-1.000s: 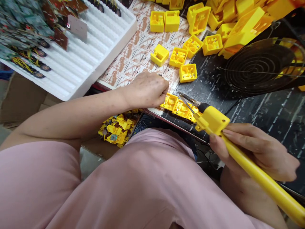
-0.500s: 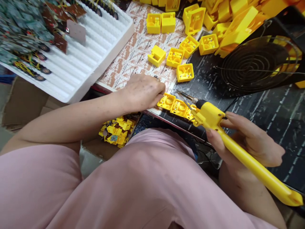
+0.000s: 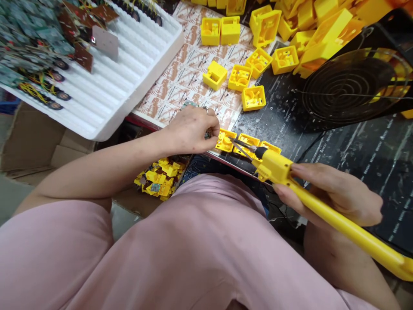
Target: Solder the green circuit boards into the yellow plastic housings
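Your right hand point(image 3: 332, 191) has its fingers closed around the yellow soldering tool point(image 3: 325, 211), its tip over the open yellow cases point(image 3: 247, 144), which lie in a row on the table point(image 3: 364, 172) at three o'clock from your left hand point(image 3: 192, 129). That hand's fingers are narrow, bunched at the row's near end (you can't tell from here what they pinch). From it, the white foam tray point(image 3: 135, 82) sits at ten o'clock, the heaped yellow housings point(image 3: 325, 30) at two.

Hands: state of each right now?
Left hand: curled beside row of yellow cases; whether it grips anything can't be told.
Right hand: closed on yellow soldering tool.
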The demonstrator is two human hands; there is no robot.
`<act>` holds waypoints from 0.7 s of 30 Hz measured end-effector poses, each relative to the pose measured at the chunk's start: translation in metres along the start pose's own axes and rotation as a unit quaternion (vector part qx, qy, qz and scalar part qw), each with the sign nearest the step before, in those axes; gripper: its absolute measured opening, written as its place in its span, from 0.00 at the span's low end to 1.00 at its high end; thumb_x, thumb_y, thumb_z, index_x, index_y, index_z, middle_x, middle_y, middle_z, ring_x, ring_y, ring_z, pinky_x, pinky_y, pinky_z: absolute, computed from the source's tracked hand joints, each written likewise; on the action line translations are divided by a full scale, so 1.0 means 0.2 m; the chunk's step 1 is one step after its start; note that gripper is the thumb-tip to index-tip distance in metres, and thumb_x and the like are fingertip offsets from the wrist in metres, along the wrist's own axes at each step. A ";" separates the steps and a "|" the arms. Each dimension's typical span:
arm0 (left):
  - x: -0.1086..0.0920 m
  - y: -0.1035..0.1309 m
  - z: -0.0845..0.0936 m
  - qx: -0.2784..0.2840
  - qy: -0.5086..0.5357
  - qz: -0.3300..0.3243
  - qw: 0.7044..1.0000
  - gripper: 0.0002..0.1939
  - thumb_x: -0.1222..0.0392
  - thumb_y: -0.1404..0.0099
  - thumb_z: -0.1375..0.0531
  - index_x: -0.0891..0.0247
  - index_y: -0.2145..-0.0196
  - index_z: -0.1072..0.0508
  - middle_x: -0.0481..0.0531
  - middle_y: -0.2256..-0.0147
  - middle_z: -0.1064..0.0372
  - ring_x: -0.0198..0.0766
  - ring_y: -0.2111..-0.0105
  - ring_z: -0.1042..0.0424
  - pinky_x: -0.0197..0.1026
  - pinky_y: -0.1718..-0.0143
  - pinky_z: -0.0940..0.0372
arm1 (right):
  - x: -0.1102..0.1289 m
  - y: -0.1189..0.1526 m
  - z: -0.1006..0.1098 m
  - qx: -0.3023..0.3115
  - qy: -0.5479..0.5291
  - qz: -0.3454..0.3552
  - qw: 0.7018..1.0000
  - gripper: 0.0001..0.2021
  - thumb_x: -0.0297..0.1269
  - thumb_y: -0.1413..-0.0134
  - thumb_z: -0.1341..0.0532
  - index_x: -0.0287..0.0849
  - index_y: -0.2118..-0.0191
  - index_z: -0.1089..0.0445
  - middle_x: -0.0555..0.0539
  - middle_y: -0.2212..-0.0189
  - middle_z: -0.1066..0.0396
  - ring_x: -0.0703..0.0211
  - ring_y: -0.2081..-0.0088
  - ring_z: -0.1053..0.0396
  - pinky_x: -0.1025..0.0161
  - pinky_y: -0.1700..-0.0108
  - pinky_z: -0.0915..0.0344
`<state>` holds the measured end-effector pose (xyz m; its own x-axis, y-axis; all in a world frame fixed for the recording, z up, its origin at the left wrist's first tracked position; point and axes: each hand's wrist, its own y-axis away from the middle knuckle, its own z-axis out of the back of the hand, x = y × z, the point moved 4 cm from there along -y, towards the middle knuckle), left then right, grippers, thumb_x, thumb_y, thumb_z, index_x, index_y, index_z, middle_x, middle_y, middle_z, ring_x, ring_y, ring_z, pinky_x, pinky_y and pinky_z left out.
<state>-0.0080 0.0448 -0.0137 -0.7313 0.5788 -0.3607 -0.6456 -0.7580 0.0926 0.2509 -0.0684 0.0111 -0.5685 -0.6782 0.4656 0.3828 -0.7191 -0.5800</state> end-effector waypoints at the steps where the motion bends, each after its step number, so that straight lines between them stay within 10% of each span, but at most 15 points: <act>1: -0.01 0.00 0.00 0.008 -0.010 0.001 1.000 0.13 0.57 0.39 0.44 0.61 0.66 0.19 0.52 0.65 0.20 0.42 0.64 0.23 0.44 0.58 0.34 | 0.01 -0.02 -0.01 0.024 -0.025 -0.004 0.999 0.16 0.37 0.38 0.29 0.45 0.46 0.25 0.47 0.67 0.18 0.57 0.68 0.19 0.64 0.67 0.22; 6: -0.02 0.00 0.01 0.042 -0.032 0.001 0.999 0.13 0.56 0.39 0.44 0.60 0.67 0.19 0.51 0.63 0.19 0.42 0.64 0.23 0.43 0.58 0.36 | 0.02 -0.06 -0.02 0.063 -0.033 -0.001 0.997 0.06 0.39 0.34 0.32 0.44 0.61 0.27 0.49 0.72 0.21 0.62 0.68 0.19 0.67 0.63 0.22; 21: -0.07 -0.04 0.01 0.074 -0.083 0.021 0.994 0.08 0.57 0.40 0.41 0.60 0.71 0.22 0.51 0.68 0.24 0.45 0.60 0.24 0.45 0.57 0.36 | 0.09 -0.16 -0.02 0.109 -0.070 0.071 0.989 0.14 0.25 0.46 0.26 0.40 0.58 0.27 0.47 0.67 0.21 0.62 0.68 0.23 0.64 0.65 0.25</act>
<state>0.0065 0.0436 -0.0066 -0.7771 0.5977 -0.1974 -0.6294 -0.7377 0.2441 0.2260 -0.0573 0.0358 -0.3979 -0.7780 0.4862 0.6084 -0.6204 -0.4949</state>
